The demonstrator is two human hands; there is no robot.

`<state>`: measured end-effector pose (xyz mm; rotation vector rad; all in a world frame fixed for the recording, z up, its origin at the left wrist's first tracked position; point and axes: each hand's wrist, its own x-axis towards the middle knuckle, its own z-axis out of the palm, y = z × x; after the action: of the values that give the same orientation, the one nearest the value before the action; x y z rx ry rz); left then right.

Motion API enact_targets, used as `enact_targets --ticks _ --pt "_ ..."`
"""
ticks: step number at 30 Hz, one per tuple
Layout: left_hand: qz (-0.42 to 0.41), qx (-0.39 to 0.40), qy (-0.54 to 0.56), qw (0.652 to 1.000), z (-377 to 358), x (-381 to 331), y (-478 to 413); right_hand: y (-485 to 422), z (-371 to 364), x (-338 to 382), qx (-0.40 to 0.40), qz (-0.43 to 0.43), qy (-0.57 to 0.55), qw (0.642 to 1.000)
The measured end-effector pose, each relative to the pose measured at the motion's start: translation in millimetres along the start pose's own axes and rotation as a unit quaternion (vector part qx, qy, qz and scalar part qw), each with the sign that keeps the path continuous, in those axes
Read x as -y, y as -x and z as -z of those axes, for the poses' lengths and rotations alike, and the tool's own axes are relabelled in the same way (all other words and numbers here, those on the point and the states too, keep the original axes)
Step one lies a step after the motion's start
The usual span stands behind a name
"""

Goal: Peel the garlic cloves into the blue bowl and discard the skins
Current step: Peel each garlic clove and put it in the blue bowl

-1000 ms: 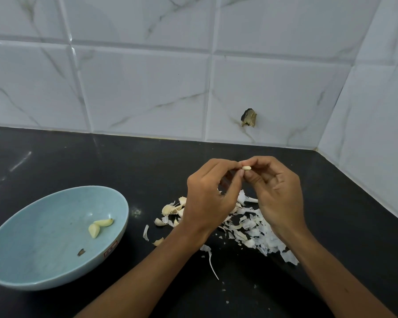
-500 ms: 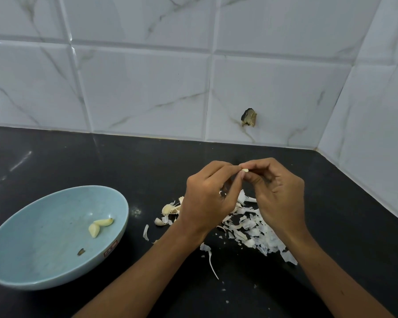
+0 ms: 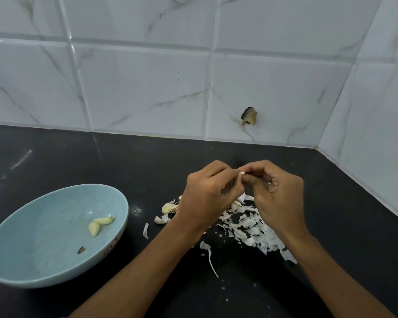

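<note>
Head view: both hands meet above a black counter (image 3: 336, 216), not far from its back right corner. The left hand (image 3: 207, 198) and the right hand (image 3: 278, 196) each pinch the same garlic clove (image 3: 242, 173) between curled fingertips and thumb. Only a small pale end of it shows, and that bit runs roughly side to side. The rest is hidden in the fingers, so its full long axis cannot be told.

Under the hands a heap of white skins (image 3: 251, 226) lies on the counter, partly covered by both wrists. A few unpeeled cloves (image 3: 168, 207) sit at the heap's left edge, half hidden by the left hand.

Left of the hands and well apart from them stands the blue bowl (image 3: 44, 237), tilted in this wide view. It holds two peeled cloves (image 3: 99, 224) that touch. The upper one lies across, its tip to the right, and the lower one slants. A small dark scrap (image 3: 81, 249) lies lower in the bowl, too small to make out.
</note>
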<state>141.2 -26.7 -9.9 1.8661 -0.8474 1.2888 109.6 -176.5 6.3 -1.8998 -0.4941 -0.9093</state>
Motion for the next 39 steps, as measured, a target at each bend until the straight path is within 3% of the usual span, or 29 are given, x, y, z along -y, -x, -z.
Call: enact_targets --ticks 10,22,39 --pt "-0.001 0.001 -0.010 1.000 1.1 0.0 -0.8 0.7 0.2 -0.8 0.008 0.020 0.014 1.000" --pt "0.041 0.010 0.028 0.999 1.1 -3.7 -1.7 -0.1 -1.7 0.0 -0.004 -0.004 -0.007 1.000" --pt "0.038 0.003 0.029 0.999 2.2 -1.1 -2.2 0.4 -1.8 0.2 0.007 -0.034 -0.029 0.999"
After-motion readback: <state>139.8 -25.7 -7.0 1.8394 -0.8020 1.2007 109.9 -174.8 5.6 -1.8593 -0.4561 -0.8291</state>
